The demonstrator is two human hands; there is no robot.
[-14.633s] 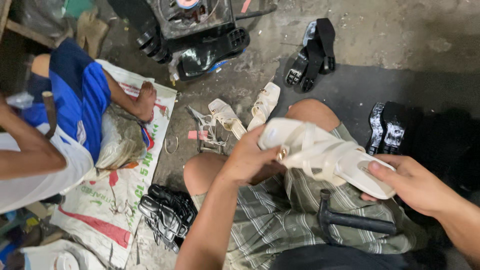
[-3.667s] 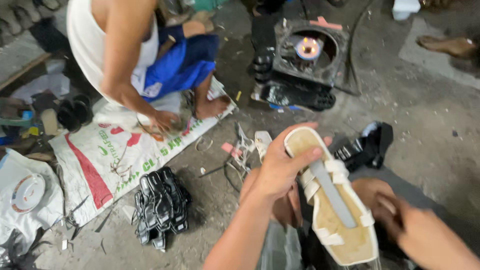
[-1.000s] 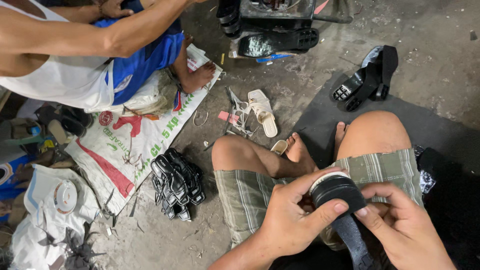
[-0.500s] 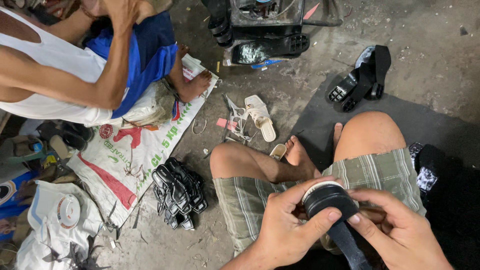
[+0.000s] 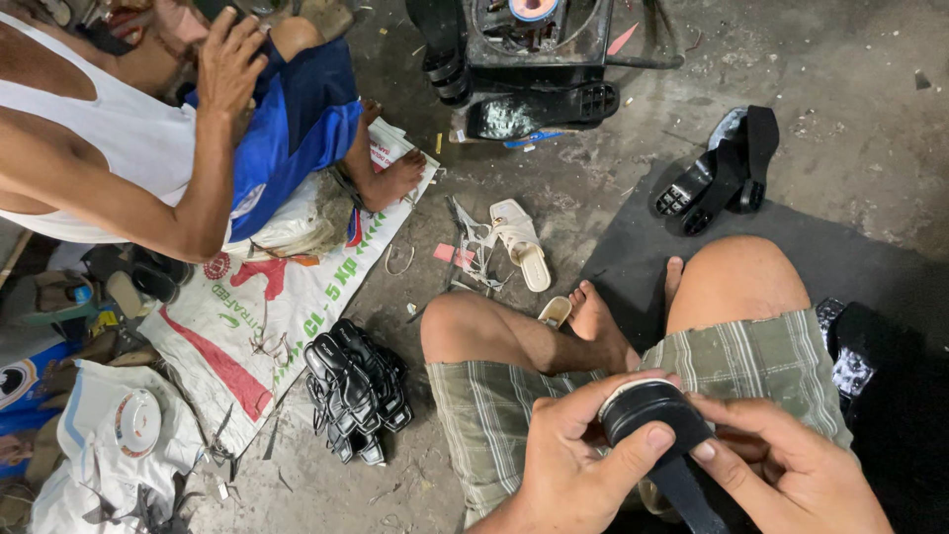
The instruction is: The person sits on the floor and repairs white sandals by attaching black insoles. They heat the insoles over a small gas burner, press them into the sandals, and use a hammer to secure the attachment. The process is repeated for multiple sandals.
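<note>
Left hand (image 5: pixel 573 465) wraps the black shoe sole (image 5: pixel 657 440) from the left, thumb pressed flat across the rounded heel end, fingers curled under it. Right hand (image 5: pixel 791 475) comes in from the right, thumb and forefinger pinching the same heel end at its edge; both hands closed on the sole, touching each other over it. Sole has a pale rim on top at the heel end, its narrow black part running down out of frame. It sits over the lap, above the green plaid shorts (image 5: pixel 751 356), knees bent, bare feet on a dark mat (image 5: pixel 633 267). Just beside the feet, a cream sandal (image 5: pixel 522 242) on the concrete floor (image 5: pixel 850 69), a small pink scrap near it. Left of the knee, a stack of black soles (image 5: pixel 354 391) on the floor, next to a printed white sack (image 5: pixel 287 297) spread flat. On the sack sits another person (image 5: pixel 148 148) in white tank top and blue shorts, one hand raised to the head. Top centre, a dark metal machine (image 5: pixel 524 49); right of it, black heeled soles (image 5: pixel 727 173) at the mat edge. Far left, a white plate (image 5: pixel 136 423) on cloth.
</note>
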